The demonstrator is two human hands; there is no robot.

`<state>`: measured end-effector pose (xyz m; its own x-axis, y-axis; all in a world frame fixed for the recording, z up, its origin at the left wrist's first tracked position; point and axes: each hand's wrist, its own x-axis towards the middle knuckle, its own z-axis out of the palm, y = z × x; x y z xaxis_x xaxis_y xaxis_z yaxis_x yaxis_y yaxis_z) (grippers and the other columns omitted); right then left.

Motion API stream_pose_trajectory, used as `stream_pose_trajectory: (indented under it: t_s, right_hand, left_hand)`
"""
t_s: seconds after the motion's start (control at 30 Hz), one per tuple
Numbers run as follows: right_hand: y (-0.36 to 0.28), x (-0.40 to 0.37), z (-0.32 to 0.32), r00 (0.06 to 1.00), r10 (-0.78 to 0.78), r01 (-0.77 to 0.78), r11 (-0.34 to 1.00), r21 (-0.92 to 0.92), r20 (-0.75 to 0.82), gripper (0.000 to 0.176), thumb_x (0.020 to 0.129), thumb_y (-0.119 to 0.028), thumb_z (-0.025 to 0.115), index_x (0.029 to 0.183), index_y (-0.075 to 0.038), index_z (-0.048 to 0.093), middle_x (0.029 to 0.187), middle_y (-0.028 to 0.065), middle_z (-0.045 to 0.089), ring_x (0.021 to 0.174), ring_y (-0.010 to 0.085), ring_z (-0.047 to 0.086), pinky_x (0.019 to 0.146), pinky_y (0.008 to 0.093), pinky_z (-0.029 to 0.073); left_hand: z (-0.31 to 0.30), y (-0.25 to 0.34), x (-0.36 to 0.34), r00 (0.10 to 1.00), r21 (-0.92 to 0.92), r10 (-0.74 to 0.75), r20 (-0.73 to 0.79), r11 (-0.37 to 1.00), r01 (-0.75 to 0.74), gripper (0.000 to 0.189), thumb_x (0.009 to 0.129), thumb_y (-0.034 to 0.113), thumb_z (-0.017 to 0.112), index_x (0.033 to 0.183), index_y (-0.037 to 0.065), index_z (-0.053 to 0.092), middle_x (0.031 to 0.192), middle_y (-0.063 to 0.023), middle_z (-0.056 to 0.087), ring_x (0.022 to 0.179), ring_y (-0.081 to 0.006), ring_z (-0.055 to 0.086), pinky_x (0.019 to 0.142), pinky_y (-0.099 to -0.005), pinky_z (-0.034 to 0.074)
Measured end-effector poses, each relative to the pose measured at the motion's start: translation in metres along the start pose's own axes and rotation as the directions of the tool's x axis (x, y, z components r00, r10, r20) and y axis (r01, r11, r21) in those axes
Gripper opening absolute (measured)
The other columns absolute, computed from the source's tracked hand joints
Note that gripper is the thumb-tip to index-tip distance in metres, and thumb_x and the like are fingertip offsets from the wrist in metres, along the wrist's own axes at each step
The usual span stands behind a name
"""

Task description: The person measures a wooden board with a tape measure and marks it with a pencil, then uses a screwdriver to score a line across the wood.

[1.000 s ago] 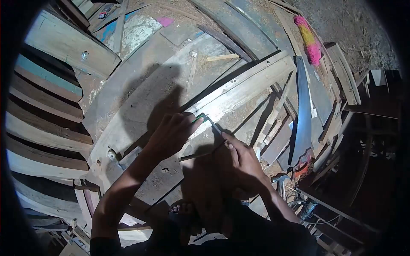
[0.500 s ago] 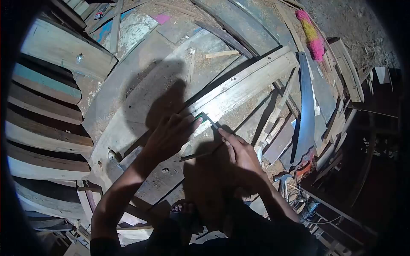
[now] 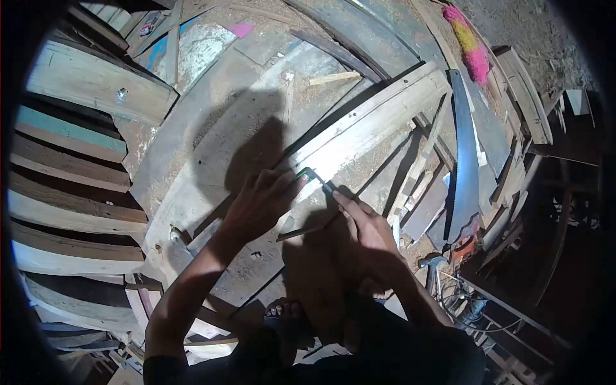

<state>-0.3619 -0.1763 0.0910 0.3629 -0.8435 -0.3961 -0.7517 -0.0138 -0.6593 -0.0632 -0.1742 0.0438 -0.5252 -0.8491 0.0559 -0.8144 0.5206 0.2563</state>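
A pale wooden plank (image 3: 378,115) lies diagonally under bright light. My left hand (image 3: 262,202) is closed at the plank's lower end, its fingertips on a small green-edged tool (image 3: 308,173). In my right hand (image 3: 367,224), the fingers are closed round a thin dark stick-like tool (image 3: 326,186), whose tip meets the green-edged one at the plank's edge. What exactly these two tools are is too small to tell.
A handsaw (image 3: 463,154) lies right of the plank, with a hammer (image 3: 434,264) below it. Curved timbers (image 3: 77,208) line the left side. A pink and yellow fluffy object (image 3: 467,45) lies at the upper right. My feet are at the bottom.
The whole view has shifted slightly, moving the scene a little to the right. Both hands keep nearly the same hold, and the thin tool's angle against the green-edged one has changed slightly.
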Motion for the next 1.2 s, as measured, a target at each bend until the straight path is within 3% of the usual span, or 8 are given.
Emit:
stream_pose_trajectory:
  t_s: [0.4, 0.43, 0.67, 0.7, 0.8, 0.93, 0.97, 1.2]
  right_hand:
    - [0.006, -0.002, 0.018, 0.977, -0.127, 0.131, 0.991, 0.012, -0.17, 0.051, 0.114, -0.017, 0.059, 0.163, -0.03, 0.06, 0.135, 0.0258, 0.075, 0.102, 0.0521, 0.078, 0.088, 0.0588, 0.065]
    - [0.003, -0.001, 0.014, 0.995, -0.027, 0.026, 1.0, -0.017, -0.091, 0.052, 0.114, -0.017, 0.06, 0.164, -0.031, 0.06, 0.141, 0.0234, 0.074, 0.103, 0.0515, 0.078, 0.088, 0.0587, 0.065]
    - [0.005, -0.009, 0.028, 0.984, -0.046, 0.055, 0.997, 0.047, -0.172, 0.051, 0.113, -0.01, 0.06, 0.162, -0.025, 0.063, 0.128, 0.0256, 0.076, 0.112, 0.0509, 0.075, 0.095, 0.0562, 0.062]
    - [-0.003, -0.005, 0.023, 0.98, -0.065, 0.062, 0.998, -0.021, -0.189, 0.052, 0.113, -0.019, 0.062, 0.164, -0.031, 0.062, 0.122, 0.0233, 0.077, 0.098, 0.0502, 0.078, 0.086, 0.0588, 0.064]
    - [-0.004, -0.007, 0.018, 0.992, -0.014, 0.008, 0.999, -0.048, -0.126, 0.053, 0.113, -0.019, 0.062, 0.165, -0.03, 0.061, 0.121, 0.0235, 0.077, 0.098, 0.05, 0.078, 0.086, 0.0587, 0.064]
    - [0.006, -0.008, 0.034, 0.946, -0.171, 0.184, 0.983, 0.022, -0.274, 0.057, 0.112, -0.016, 0.061, 0.167, -0.031, 0.058, 0.122, 0.0229, 0.076, 0.095, 0.05, 0.077, 0.084, 0.0583, 0.064]
    - [0.007, -0.01, 0.028, 0.994, 0.0, 0.001, 1.0, 0.009, -0.113, 0.051, 0.113, -0.008, 0.059, 0.162, -0.021, 0.063, 0.135, 0.0266, 0.076, 0.119, 0.0493, 0.076, 0.098, 0.0555, 0.063]
    - [-0.004, -0.009, 0.027, 0.984, -0.043, 0.055, 0.996, 0.064, -0.172, 0.047, 0.116, -0.012, 0.057, 0.162, -0.02, 0.064, 0.132, 0.0273, 0.076, 0.119, 0.0503, 0.075, 0.098, 0.0556, 0.062]
  left_hand:
    - [-0.004, -0.006, 0.001, 0.996, -0.01, 0.025, -0.086, 1.0, -0.026, 0.055, 0.099, 0.02, 0.076, 0.152, 0.01, 0.07, 0.144, -0.0057, 0.06, 0.128, -0.0295, 0.056, 0.109, -0.0447, 0.049]
    - [-0.002, -0.005, 0.001, 0.997, -0.024, 0.025, -0.079, 0.999, -0.026, 0.055, 0.099, 0.02, 0.076, 0.152, 0.01, 0.07, 0.144, -0.0057, 0.06, 0.129, -0.0296, 0.056, 0.109, -0.0447, 0.049]
    - [-0.007, -0.003, 0.002, 0.999, 0.022, 0.021, -0.03, 1.0, -0.02, 0.055, 0.1, 0.015, 0.069, 0.154, 0.012, 0.067, 0.143, -0.0058, 0.06, 0.131, -0.0296, 0.056, 0.112, -0.0459, 0.049]
    - [-0.004, -0.002, 0.001, 0.999, -0.066, -0.025, -0.026, 0.998, 0.023, 0.055, 0.1, 0.014, 0.067, 0.155, 0.013, 0.067, 0.143, -0.0057, 0.06, 0.131, -0.0286, 0.056, 0.112, -0.0462, 0.048]
    - [0.002, -0.003, -0.001, 0.999, 0.061, 0.016, -0.041, 0.998, -0.014, 0.055, 0.1, 0.014, 0.068, 0.154, 0.014, 0.067, 0.145, -0.0055, 0.06, 0.13, -0.0288, 0.056, 0.112, -0.0461, 0.048]
    - [0.005, -0.006, -0.001, 0.996, -0.065, 0.012, -0.084, 0.998, -0.018, 0.057, 0.096, 0.013, 0.071, 0.152, 0.013, 0.069, 0.148, -0.0058, 0.06, 0.13, -0.0294, 0.056, 0.111, -0.0454, 0.048]
    - [0.005, -0.005, -0.004, 0.997, -0.05, 0.009, -0.075, 0.999, -0.013, 0.056, 0.096, 0.014, 0.071, 0.152, 0.014, 0.069, 0.147, -0.0055, 0.06, 0.13, -0.0292, 0.056, 0.11, -0.0452, 0.048]
    - [0.001, -0.003, 0.002, 0.994, -0.05, -0.017, -0.104, 0.999, 0.012, 0.053, 0.105, 0.023, 0.07, 0.158, 0.017, 0.064, 0.144, -0.0037, 0.061, 0.127, -0.0247, 0.058, 0.109, -0.0459, 0.049]
